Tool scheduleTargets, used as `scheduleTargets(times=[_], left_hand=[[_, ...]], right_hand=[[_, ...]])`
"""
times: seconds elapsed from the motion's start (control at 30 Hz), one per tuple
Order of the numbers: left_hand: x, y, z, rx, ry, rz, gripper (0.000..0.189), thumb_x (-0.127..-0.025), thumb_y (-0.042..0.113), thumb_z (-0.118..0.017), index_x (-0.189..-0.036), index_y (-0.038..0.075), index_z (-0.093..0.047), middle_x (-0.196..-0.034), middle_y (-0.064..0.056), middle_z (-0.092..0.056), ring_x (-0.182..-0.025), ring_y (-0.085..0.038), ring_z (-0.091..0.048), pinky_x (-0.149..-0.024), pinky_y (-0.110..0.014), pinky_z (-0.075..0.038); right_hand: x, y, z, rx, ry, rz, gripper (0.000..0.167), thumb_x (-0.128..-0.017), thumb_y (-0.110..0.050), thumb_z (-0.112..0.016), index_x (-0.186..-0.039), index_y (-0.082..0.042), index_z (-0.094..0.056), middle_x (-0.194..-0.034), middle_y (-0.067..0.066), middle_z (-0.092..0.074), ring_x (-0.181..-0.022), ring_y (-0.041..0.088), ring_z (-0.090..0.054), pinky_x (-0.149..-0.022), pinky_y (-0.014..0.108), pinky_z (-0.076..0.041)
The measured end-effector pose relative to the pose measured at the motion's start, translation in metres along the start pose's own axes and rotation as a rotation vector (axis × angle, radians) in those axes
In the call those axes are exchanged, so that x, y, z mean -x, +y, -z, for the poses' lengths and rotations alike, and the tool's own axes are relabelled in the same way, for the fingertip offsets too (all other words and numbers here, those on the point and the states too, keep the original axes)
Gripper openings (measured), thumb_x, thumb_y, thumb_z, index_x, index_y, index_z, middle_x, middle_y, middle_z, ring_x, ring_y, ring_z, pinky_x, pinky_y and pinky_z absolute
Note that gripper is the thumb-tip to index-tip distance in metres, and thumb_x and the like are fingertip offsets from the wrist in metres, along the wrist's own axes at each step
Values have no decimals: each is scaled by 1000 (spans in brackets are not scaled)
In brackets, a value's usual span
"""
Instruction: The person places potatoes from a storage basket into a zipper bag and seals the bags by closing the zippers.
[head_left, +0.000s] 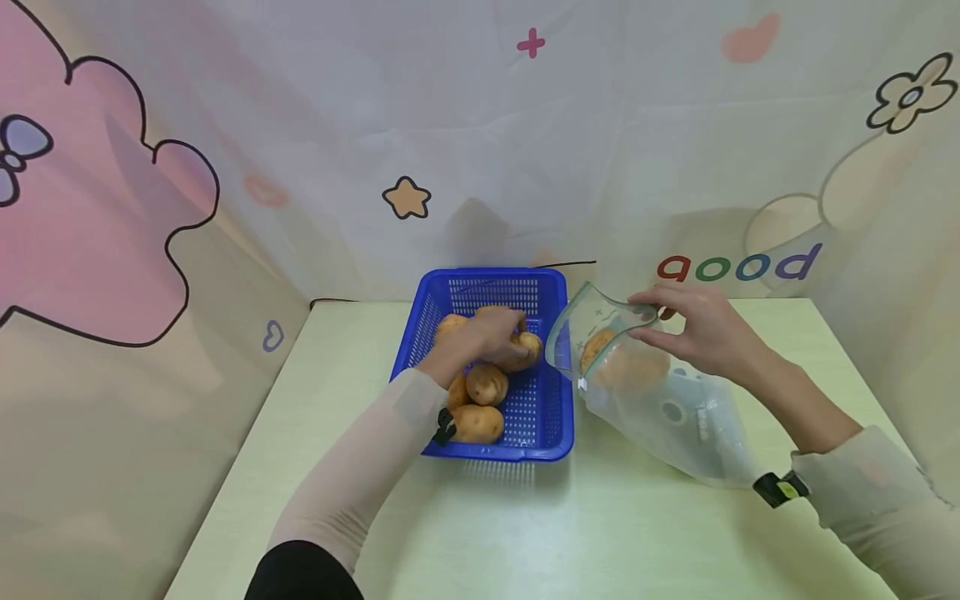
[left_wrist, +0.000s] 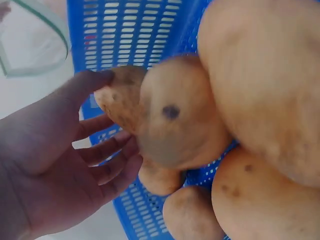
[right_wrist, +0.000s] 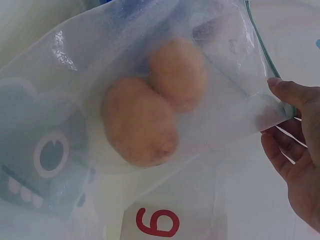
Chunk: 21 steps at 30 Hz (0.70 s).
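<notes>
Reaching into the blue plastic basket (head_left: pixel 561 417), my left hand (head_left: pixel 486 337) grips a potato (left_wrist: pixel 119 97) near the basket wall, thumb on top and fingers curled below. Several other potatoes (head_left: pixel 480 423) lie around it, including a large dark-spotted one (left_wrist: pixel 182 112) in the left wrist view. My right hand (head_left: pixel 708 329) pinches the green-edged mouth of a translucent zip bag (head_left: pixel 652 421), which gapes toward the basket. Two potatoes show through the plastic in the right wrist view, a larger one (right_wrist: pixel 137 122) and a smaller one (right_wrist: pixel 179 75).
Basket and bag rest side by side on a pale green table (head_left: pixel 487 533). A printed cloth (head_left: pixel 480 125) with cartoon shapes and coloured letters hangs behind the table. The bag's lower part, with a printed face, lies toward the right forearm.
</notes>
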<state>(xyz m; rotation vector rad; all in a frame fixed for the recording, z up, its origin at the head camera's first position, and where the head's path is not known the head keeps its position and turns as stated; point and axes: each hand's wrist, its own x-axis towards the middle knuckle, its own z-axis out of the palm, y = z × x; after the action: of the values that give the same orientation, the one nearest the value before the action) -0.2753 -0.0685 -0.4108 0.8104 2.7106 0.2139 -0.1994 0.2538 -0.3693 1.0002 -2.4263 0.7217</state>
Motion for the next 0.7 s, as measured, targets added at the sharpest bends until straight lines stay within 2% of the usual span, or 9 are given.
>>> scheduleTargets(times=[0.1, 0.23, 0.3, 0.4, 0.5, 0.57, 0.63, 0.7], left_hand=[[7, -4, 9, 127, 33, -8, 44, -104, 37, -68, -134, 5, -62, -120, -9, -67, -105, -23, -61, -93, -38, -54], [20, -4, 29, 285, 156, -57, 42, -105, 37, -69, -132, 6, -61, -118, -8, -67, -106, -22, -63, -92, -36, -55], [26, 2, 39, 366, 225, -101, 42, -104, 37, -70, -133, 7, -61, -120, -7, -68, -108, -20, -64, -94, -35, -55], [30, 18, 48, 460, 284, -182, 44, -103, 37, -71, -135, 9, -60, -122, -5, -68, -111, -18, -63, -95, -32, -54], [28, 39, 46, 502, 293, -247, 48, -103, 41, -71, -138, 11, -59, -123, -4, -67, -110, -15, -62, -93, -27, -55], [25, 49, 42, 516, 279, -260, 54, -102, 45, -70, -142, 11, -57, -126, -3, -67, -112, -14, -63, -92, -24, -55], [22, 52, 38, 519, 266, -240, 61, -102, 51, -69, -146, 12, -55, -130, -2, -67, -116, -13, -63, -95, -24, -55], [20, 47, 36, 520, 281, -183, 66, -102, 55, -67, -150, 12, -53, -133, -2, -67, -121, -15, -62, -99, -27, -54]], right_hand=[[0, 0, 1, 5, 3, -5, 45, -77, -6, -94, -118, -7, -77, -103, 3, -77, -82, 16, -69, -72, 20, -53], [1, 1, 3, 15, -4, -24, 44, -78, -8, -94, -119, -6, -77, -105, 3, -77, -83, 16, -70, -73, 21, -54], [1, 2, 4, 18, -7, -37, 44, -78, -8, -94, -119, -6, -77, -106, 2, -77, -84, 15, -70, -74, 21, -55], [1, 3, 5, 13, -2, -30, 46, -78, -9, -95, -120, -6, -76, -107, 3, -78, -83, 16, -71, -74, 19, -54], [0, 5, 5, -1, 8, -12, 47, -77, -9, -95, -120, -7, -76, -106, 3, -78, -82, 16, -71, -74, 17, -53], [-1, 6, 4, -6, 14, -6, 47, -77, -9, -95, -120, -6, -76, -105, 4, -78, -82, 17, -71, -75, 15, -53], [-1, 6, 3, -7, 20, -5, 46, -78, -9, -95, -119, -6, -76, -105, 3, -78, -82, 17, -71, -75, 15, -53], [-1, 6, 2, -1, 26, -7, 44, -78, -8, -95, -118, -6, -76, -105, 3, -78, -82, 17, -71, -75, 14, -52]])
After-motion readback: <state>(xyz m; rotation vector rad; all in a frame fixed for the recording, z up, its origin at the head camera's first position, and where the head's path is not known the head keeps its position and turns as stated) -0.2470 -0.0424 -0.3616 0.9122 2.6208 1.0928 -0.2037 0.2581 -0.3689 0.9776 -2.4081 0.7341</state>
